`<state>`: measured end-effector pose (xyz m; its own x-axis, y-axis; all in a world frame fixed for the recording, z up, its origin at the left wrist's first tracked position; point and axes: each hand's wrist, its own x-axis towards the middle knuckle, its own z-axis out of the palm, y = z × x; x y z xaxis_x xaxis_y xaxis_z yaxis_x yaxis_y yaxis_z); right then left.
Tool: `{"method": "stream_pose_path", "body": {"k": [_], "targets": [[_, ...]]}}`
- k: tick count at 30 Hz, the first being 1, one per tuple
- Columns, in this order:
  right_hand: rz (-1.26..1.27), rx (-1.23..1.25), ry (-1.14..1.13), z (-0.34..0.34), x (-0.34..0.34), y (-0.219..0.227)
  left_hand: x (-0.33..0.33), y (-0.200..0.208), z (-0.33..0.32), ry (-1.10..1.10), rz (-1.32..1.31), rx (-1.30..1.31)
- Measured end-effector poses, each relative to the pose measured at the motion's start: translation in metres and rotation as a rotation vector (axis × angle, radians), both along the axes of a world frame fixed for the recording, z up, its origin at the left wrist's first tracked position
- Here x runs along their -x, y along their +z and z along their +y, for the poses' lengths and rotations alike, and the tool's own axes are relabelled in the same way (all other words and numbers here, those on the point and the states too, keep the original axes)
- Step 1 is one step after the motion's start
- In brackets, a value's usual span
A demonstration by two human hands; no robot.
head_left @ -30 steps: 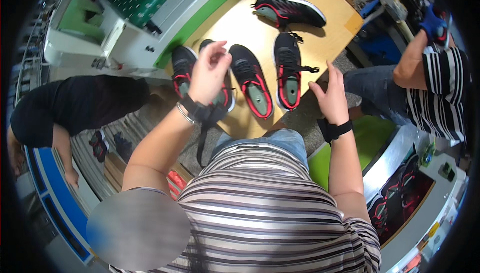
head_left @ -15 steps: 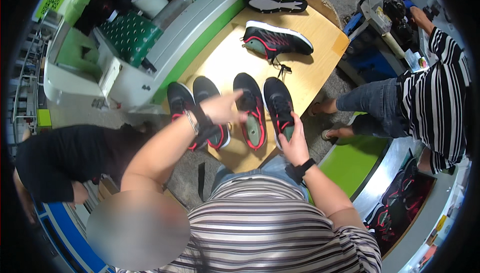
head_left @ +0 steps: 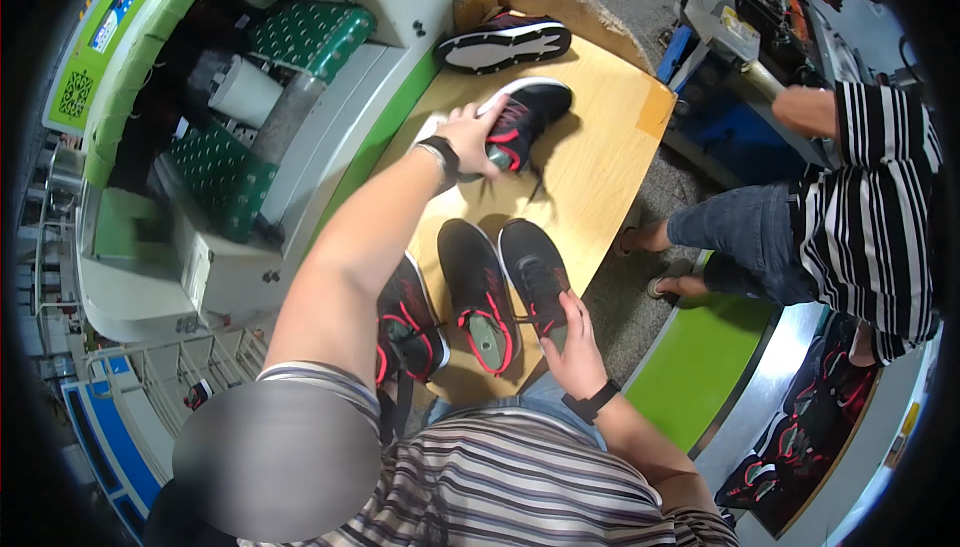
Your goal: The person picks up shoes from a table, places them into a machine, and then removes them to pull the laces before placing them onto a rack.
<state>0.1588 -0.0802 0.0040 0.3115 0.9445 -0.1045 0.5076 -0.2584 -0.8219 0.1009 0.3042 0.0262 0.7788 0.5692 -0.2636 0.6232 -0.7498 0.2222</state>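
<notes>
My left hand (head_left: 466, 139) reaches over the table, fingers and thumb curled around the heel end of a black sneaker (head_left: 540, 105) with red trim and a white sole edge. That sneaker's toe points away and to the right. My right hand (head_left: 576, 352) grips the heel end of another black sneaker (head_left: 535, 265) near the table's right edge. Between my arms stands a black sneaker (head_left: 470, 267), its green insole showing. Left of it is another sneaker (head_left: 408, 312), beside a further one partly hidden by my left arm.
One sneaker (head_left: 505, 44) lies on its side at the table's far end, sole facing me. The wooden table (head_left: 600, 137) adjoins a grey-green machine (head_left: 350, 97). On the right, a person in a striped top (head_left: 885, 217) stands beyond a green surface (head_left: 680, 367). More shoes (head_left: 790, 437) lie lower right.
My left hand has moved from above the near row to the far sneaker, which has turned so its toe points farther away. My right hand stays at its sneaker. The dark-clothed person at left is largely gone.
</notes>
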Motion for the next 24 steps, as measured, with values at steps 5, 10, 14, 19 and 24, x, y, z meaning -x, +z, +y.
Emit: {"method": "stream_pose_path", "body": {"k": [5,10,14,19,24], "targets": [[-0.026,0.002,-0.011,0.003,-0.004,0.0,0.105,0.002,0.008,0.461,-0.29,0.991],[-0.053,-0.011,0.04,0.005,-0.002,0.003,0.168,-0.002,0.014,0.717,-0.225,0.693],[-0.059,-0.018,0.062,0.004,0.002,0.004,0.129,-0.005,0.045,0.915,-0.337,0.555],[-0.049,-0.024,0.063,0.004,0.002,0.001,0.092,-0.006,0.063,0.768,-0.481,0.25],[-0.018,-0.009,0.009,0.002,-0.001,0.002,0.157,0.037,0.012,0.382,-0.5,0.227]]}}
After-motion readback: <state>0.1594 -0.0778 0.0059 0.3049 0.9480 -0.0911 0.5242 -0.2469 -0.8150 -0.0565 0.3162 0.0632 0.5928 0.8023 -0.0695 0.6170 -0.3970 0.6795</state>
